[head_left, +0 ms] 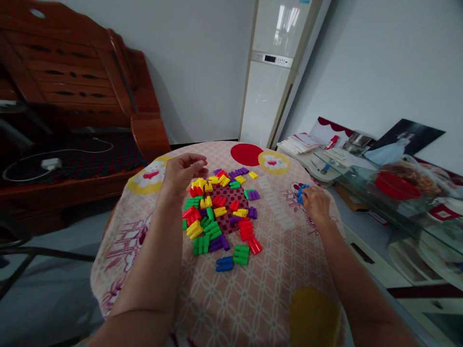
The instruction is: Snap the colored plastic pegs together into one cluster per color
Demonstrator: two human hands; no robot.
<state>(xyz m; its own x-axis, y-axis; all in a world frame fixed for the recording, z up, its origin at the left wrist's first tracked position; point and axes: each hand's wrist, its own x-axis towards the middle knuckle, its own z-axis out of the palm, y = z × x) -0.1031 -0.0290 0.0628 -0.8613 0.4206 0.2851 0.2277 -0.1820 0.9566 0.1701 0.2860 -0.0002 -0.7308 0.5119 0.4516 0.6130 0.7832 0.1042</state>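
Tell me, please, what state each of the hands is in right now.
Left hand: partly open, nothing visibly held.
Right hand: touching blue pieces; whether gripping them cannot be told.

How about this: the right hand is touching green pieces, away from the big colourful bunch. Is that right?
Not quite: those are blue pieces, not green. In the head view, the right hand is touching them, away from the big colourful bunch.

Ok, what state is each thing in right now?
Left hand, partly curled, nothing visible in it
Right hand, closed on blue pieces
Multicoloured blocks, loosely scattered, some overlapping
Front blue block, lying flat
Tablecloth, spread out
Air conditioner, display dark
White adapter, lying on the bench
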